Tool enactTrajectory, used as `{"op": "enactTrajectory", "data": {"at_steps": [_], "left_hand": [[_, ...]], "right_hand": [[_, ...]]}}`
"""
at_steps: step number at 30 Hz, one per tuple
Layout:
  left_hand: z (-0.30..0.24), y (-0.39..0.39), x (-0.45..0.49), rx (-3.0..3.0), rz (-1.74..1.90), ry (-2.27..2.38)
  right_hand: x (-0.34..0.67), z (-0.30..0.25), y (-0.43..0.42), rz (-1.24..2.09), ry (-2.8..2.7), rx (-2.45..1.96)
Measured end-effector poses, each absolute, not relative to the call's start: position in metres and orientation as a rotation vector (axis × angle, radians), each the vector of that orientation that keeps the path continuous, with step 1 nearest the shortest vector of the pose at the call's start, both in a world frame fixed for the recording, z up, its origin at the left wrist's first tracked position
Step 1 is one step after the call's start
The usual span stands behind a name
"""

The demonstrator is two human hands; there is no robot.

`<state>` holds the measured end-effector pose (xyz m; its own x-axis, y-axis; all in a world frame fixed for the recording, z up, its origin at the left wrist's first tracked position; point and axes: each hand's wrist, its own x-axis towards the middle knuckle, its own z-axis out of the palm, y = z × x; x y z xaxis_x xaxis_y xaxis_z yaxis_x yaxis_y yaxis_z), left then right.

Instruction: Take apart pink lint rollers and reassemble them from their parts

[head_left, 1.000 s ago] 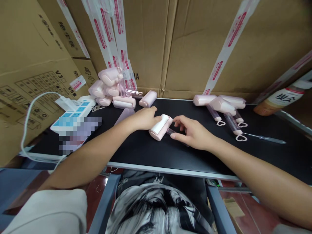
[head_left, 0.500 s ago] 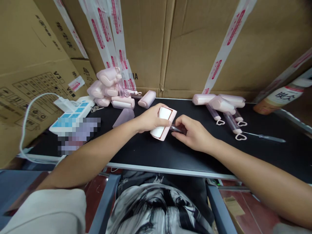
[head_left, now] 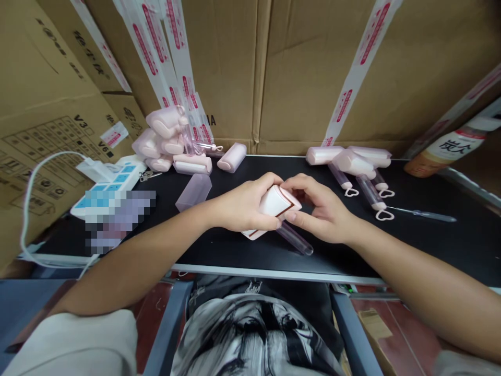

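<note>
A pink lint roller head (head_left: 280, 201) with a white roll and a reddish-brown edge line is held over the black desk. My left hand (head_left: 245, 206) is closed around its left side, thumb along the near face. At its right end, the fingers and thumb of my right hand (head_left: 319, 209) pinch the pink rim. A clear tube (head_left: 296, 240) slants out below the head towards the lower right; whether it is joined to the head is hidden. Left of my hands lies an empty translucent cover (head_left: 194, 192).
Pink lint rollers (head_left: 162, 138) are piled at the back left, and one more case (head_left: 232, 157) sits beside them. Several handled rollers (head_left: 354, 162) lie at the back right near a thin screwdriver (head_left: 425, 213). A drink bottle (head_left: 450, 149) and a power strip (head_left: 113, 185) flank the desk.
My right hand has let go of the clear tube and moved up to the head's right end. The head has turned, and the tube now points towards the lower right.
</note>
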<state>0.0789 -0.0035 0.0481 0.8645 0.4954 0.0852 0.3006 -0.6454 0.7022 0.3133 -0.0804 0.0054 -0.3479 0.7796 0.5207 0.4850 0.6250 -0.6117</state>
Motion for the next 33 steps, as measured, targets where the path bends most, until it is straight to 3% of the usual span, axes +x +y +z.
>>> {"op": "enactTrajectory", "data": {"at_steps": [14, 24, 33], "left_hand": [[0.044, 0.02, 0.081, 2.267, 0.018, 0.553], [0.024, 0.038, 0.085, 2.168, -0.026, 0.489], [0.016, 0.042, 0.088, 2.007, 0.047, 0.438]], "right_hand": [[0.317, -0.006, -0.054, 1.586, -1.672, -0.818], [0.305, -0.006, -0.05, 1.772, -1.284, -1.047], [0.301, -0.011, -0.05, 1.738, -1.183, -1.057]]}}
